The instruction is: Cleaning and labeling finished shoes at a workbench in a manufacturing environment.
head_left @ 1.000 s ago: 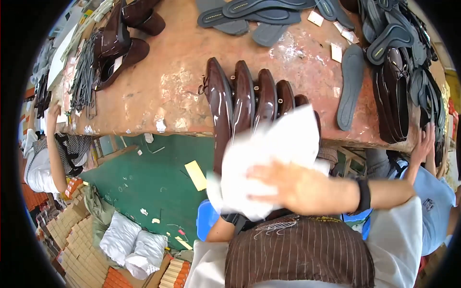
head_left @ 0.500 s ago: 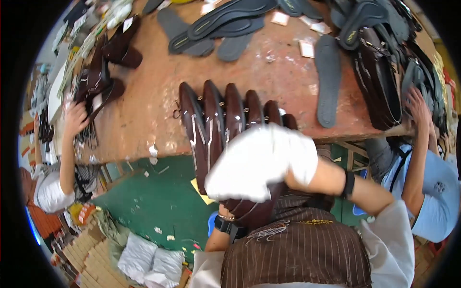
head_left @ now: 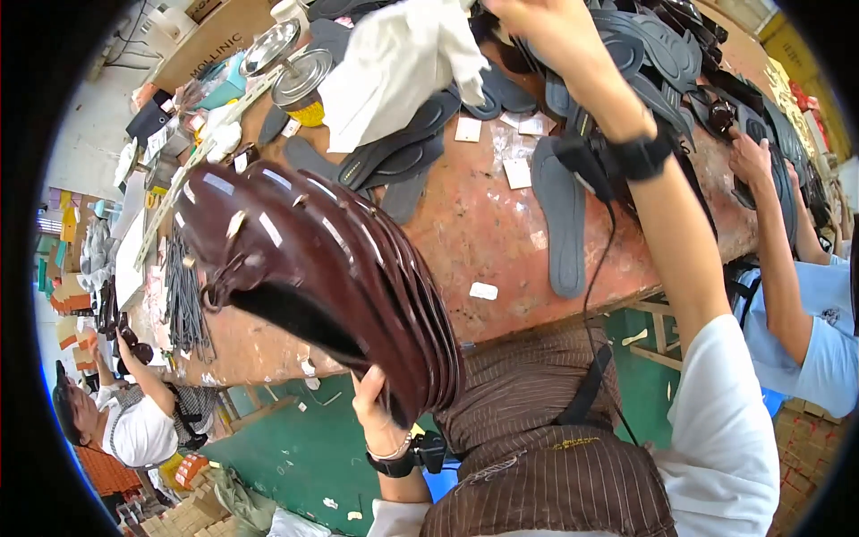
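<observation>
My left hand [head_left: 376, 410] is closed at the heel end of a row of several glossy dark red dress shoes [head_left: 349, 268]. They are pressed side by side and tilted, toes toward the far left, above the near edge of the table. My right hand [head_left: 537, 22] is stretched to the far edge of the view, where its fingers are blurred and partly cut off. Just left of it a white cloth [head_left: 394, 72] hangs over the grey insoles [head_left: 403, 161]. Whether my fingers still touch the cloth does not show.
A worn reddish table [head_left: 474, 242] carries a flat grey insole [head_left: 562, 215], paper tags [head_left: 517, 173], a tin can [head_left: 302, 85] and a bundle of dark strips [head_left: 183, 300]. Piled insoles and shoes lie at far right. Co-workers handle things at left [head_left: 148, 412] and right [head_left: 805, 322].
My right hand and the cloth have moved from over the shoes to the far side of the table. The shoes have been raised and turned left. The left co-worker's hand has drawn back.
</observation>
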